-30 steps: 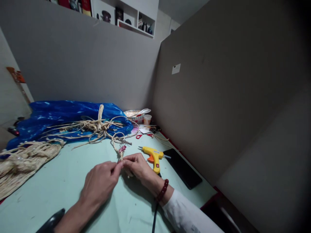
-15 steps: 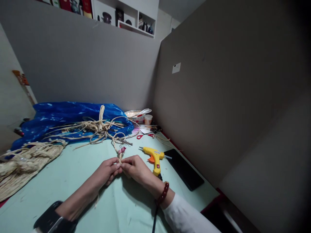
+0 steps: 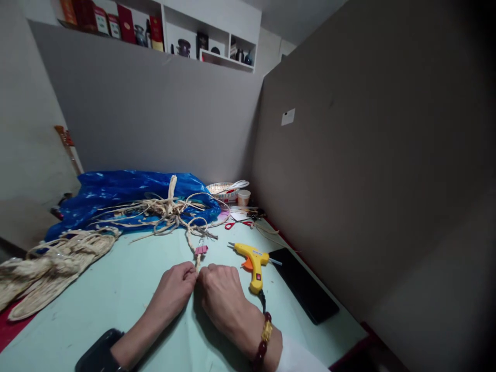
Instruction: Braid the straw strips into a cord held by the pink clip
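A braided straw cord [image 3: 189,237] runs from the straw bundle down to my two hands, with a pink binder clip [image 3: 201,250] fastened on it. My left hand [image 3: 179,283] is closed at the cord's near end, fingers curled in. Right beside it, my right hand [image 3: 221,290] is closed too, knuckles up, its fingertips hidden behind the hand. The strands between the fingers are mostly covered by both hands. A yellow glue gun [image 3: 252,262] lies to the right of my right hand, its nozzle pointing left.
Loose straw strands [image 3: 165,206] lie on a blue plastic bag [image 3: 127,186] at the back. Woven straw pieces [image 3: 73,263] sit at left. Red-handled scissors [image 3: 238,223], a paper cup [image 3: 244,197], a basket [image 3: 220,190] and a black tablet-like slab [image 3: 304,284] are on the right.
Both hands have turned more knuckles-up, the right one most, and curled tighter at the cord. The view has shifted, so everything sits lower and further right.
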`<action>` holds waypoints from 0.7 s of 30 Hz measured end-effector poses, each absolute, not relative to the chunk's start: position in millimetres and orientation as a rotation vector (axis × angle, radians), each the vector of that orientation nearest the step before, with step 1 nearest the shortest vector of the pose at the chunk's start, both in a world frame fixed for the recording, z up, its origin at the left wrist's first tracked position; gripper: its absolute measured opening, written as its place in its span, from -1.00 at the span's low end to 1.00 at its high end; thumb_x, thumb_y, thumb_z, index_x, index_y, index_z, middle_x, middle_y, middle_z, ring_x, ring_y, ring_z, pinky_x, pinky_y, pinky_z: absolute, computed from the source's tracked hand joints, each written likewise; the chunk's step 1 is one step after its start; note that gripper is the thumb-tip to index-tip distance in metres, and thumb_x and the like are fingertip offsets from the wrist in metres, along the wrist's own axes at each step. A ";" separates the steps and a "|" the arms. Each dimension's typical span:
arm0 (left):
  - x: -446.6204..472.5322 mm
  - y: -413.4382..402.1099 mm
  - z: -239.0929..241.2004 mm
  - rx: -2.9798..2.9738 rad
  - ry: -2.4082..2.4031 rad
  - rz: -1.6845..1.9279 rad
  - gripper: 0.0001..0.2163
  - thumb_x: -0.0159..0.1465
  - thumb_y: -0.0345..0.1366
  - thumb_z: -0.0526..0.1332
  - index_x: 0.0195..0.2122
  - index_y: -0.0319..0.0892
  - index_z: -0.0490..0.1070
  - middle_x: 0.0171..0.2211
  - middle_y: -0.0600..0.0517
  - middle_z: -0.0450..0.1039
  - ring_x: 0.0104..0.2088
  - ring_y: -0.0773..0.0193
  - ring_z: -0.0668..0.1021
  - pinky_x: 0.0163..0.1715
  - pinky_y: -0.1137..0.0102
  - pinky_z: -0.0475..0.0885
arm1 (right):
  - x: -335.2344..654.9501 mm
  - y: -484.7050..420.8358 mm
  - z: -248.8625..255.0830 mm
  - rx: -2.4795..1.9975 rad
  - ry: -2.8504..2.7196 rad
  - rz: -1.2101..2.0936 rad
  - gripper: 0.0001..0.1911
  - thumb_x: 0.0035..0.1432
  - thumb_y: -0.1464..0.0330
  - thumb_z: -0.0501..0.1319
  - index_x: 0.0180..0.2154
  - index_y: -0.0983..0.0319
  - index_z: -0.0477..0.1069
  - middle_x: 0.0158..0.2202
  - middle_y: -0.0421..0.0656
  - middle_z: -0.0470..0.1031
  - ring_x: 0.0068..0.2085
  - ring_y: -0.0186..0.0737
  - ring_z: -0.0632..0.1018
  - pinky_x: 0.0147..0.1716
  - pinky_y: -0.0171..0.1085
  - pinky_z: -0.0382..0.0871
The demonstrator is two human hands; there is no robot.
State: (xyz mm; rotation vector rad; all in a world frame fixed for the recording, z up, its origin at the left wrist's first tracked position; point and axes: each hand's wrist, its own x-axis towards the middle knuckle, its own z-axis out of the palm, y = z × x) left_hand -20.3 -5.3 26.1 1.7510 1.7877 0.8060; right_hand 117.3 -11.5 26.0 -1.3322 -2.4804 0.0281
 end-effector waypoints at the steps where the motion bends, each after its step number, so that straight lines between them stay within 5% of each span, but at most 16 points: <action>1: -18.4 -5.9 26.7 1.767 1.812 0.781 -0.81 0.15 -0.36 0.00 -0.61 -0.11 0.19 -0.60 0.10 0.27 -0.48 0.25 0.34 -0.43 0.39 0.10 | 117.3 -10.9 22.3 -1.309 -2.492 0.004 -0.79 0.14 0.57 0.06 -0.28 0.28 0.42 -0.33 -0.07 0.50 -0.33 -0.15 0.48 -0.42 -0.21 0.03; 11: -14.5 -4.2 24.7 1.790 1.912 0.674 -0.77 0.20 -0.46 -0.02 -0.59 -0.10 0.13 -0.56 0.08 0.33 -0.45 0.27 0.40 -0.43 0.44 0.13 | 119.1 -2.5 5.2 -1.307 -2.500 0.005 -0.76 0.03 0.64 0.09 -0.32 0.24 0.38 -0.33 -0.15 0.47 -0.31 -0.22 0.48 -0.42 -0.23 0.03; 21: -18.5 5.0 18.1 1.727 1.896 0.580 -0.76 0.21 -0.51 -0.01 -0.54 -0.13 0.28 -0.51 0.04 0.44 -0.43 0.27 0.44 -0.43 0.45 0.18 | 128.8 26.3 -17.7 -1.283 -2.509 0.023 -0.88 0.11 0.46 0.17 -0.31 0.14 0.44 -0.35 -0.17 0.53 -0.40 -0.24 0.52 -0.55 -0.23 -0.02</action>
